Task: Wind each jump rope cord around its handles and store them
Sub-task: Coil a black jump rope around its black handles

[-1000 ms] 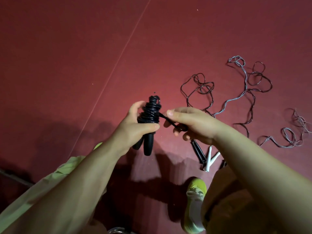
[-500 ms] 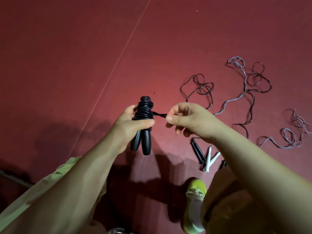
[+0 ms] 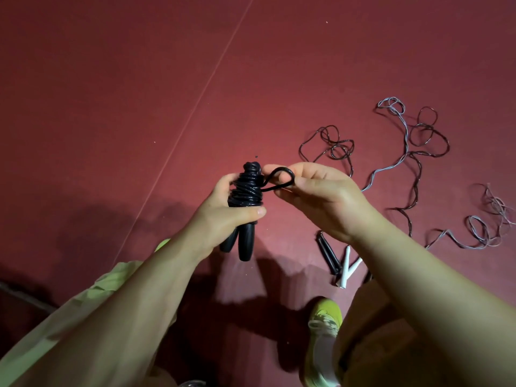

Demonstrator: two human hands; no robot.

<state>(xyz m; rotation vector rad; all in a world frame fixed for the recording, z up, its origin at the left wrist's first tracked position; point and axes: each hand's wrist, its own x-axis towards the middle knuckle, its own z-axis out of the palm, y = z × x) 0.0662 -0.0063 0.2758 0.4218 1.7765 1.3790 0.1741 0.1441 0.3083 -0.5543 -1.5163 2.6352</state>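
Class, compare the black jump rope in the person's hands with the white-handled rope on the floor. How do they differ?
The black jump rope has its cord wound round its handles; the white-handled rope has its pale cord sprawled loose. The black one is held in both hands; the white-handled one lies on the red floor. Both have paired handles.

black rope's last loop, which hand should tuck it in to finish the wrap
The right hand, probably. It already pinches the last loop beside the coil, while the left hand grips the wound black handles and steadies them.
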